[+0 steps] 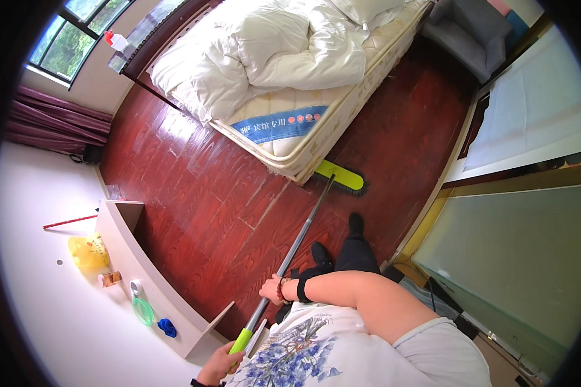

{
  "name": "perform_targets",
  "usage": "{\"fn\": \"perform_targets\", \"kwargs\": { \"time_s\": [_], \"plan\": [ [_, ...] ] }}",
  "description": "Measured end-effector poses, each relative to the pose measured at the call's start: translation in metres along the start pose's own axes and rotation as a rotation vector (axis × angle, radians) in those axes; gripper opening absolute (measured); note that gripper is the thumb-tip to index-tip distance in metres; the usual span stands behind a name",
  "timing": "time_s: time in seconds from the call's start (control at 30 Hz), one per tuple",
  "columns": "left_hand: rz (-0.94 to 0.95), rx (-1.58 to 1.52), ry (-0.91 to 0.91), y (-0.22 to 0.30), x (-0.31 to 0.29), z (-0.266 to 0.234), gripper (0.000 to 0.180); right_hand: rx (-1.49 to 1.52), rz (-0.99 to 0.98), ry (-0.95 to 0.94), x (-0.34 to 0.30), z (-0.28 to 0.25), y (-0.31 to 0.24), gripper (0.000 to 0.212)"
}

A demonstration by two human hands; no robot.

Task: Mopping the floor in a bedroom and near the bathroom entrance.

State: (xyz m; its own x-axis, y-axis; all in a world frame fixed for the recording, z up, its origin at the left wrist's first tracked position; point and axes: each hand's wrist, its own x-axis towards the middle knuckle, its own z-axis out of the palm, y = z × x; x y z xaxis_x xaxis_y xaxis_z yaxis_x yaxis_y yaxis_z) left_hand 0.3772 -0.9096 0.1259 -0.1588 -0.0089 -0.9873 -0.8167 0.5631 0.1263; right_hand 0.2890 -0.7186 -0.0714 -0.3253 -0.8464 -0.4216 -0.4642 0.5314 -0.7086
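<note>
Both my hands are on a long-handled broom with a silver pole (297, 242) and a lime-green head (345, 177) with dark bristles. My left hand (218, 365) is closed around the green grip at the pole's near end. Farther up, my right hand (273, 289), with a red bead bracelet at the wrist, wraps around the silver pole. The broom head rests on the dark red wooden floor (219, 193), right beside the near corner of the mattress (303, 169). Part of the head lies behind that corner.
A white duvet (271, 48) covers much of the bed. A pale desk (155, 271) along the left wall holds a yellow bag (89, 250) and small items. A grey armchair (465, 39) stands far right, near a glass-fronted partition (516, 258). My feet are just behind the broom head.
</note>
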Motion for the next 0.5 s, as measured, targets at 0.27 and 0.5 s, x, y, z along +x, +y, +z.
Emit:
{"fn": "perform_targets", "kwargs": {
  "time_s": [0.27, 0.5],
  "plan": [
    [0.076, -0.265, -0.107, 0.068, 0.013, 0.009, 0.022, -0.048, 0.110, 0.307, -0.023, -0.017, 0.041, 0.015],
    [0.154, -0.121, -0.161, 0.149, 0.035, 0.059, 0.017, -0.193, 0.273, 0.557, -0.076, -0.030, 0.111, 0.011]
  ]
}}
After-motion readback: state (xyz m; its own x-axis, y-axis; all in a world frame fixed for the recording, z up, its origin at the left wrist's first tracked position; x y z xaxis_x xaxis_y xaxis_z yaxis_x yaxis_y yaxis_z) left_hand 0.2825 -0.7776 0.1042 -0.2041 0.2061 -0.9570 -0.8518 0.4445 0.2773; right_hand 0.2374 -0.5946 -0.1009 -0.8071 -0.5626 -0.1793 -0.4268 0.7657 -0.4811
